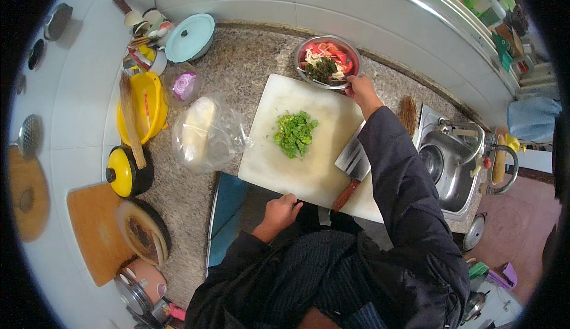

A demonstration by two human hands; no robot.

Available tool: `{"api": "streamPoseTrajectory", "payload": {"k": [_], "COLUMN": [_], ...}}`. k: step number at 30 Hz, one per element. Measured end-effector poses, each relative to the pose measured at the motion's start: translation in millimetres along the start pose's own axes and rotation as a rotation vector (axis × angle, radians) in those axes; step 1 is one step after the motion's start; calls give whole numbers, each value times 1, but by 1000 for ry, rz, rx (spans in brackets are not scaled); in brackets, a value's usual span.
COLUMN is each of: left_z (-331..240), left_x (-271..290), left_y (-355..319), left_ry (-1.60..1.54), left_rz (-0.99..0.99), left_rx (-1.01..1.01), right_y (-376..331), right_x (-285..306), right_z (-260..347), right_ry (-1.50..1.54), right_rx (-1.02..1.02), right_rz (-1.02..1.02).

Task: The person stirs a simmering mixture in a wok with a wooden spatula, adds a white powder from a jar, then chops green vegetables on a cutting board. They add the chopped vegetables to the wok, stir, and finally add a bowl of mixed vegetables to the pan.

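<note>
Chopped green herbs (295, 134) lie in a small heap on the white cutting board (261, 154). A cleaver (354, 161) with a brown wooden handle rests on the board's right part, partly under my right forearm. At the board's far edge stands a metal bowl (301, 73) with red pieces, pale strips and a dark green clump inside. My right hand (363, 93) reaches over the board, its fingers closed at the bowl's near right rim. Close to the board's near edge, my left hand (279, 215) is curled with nothing visible in it.
Left of the board sit a plastic bag with a pale lump (202, 130), a wrapped purple onion (184, 85), a yellow basin (155, 104) and a black pot with yellow lid (127, 173). A light-blue lidded bowl (196, 37) stands behind. Right is a steel sink (457, 189) beside a bristle brush (408, 114).
</note>
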State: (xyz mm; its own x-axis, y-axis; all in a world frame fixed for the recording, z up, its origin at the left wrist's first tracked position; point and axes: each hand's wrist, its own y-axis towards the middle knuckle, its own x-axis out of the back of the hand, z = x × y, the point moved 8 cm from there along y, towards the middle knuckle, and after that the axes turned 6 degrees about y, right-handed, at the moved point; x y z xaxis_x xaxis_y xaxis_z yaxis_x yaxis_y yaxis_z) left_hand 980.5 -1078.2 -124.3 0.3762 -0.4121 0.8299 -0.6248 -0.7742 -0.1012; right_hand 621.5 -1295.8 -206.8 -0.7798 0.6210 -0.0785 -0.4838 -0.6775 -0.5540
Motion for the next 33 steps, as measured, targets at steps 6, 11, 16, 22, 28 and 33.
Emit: {"api": "streamPoseTrajectory", "payload": {"k": [6,11,16,22,28,33], "left_z": [-41,-92,-199,-358,-515,-630], "left_x": [10,-10,-55,-177,-269,-340], "left_y": [10,4,-24,-159,-327,-479], "left_ry": [-75,-252,-214,-430,-413,-322], "left_rz": [5,127,296,643,1133,1336], "left_rx": [-94,-157,-436,-501,-570,-609], "right_y": [-127,-266,-451,-722,-959,-1119], "right_x": [41,158,310,476,558,617], "right_z": [37,15,-72,-223,-349,-445], "right_ry": [96,51,176,321,543,691], "right_rx": [90,106,98,108,164,226], "right_rz": [75,-24,-306,-771,-1133,-1343]}}
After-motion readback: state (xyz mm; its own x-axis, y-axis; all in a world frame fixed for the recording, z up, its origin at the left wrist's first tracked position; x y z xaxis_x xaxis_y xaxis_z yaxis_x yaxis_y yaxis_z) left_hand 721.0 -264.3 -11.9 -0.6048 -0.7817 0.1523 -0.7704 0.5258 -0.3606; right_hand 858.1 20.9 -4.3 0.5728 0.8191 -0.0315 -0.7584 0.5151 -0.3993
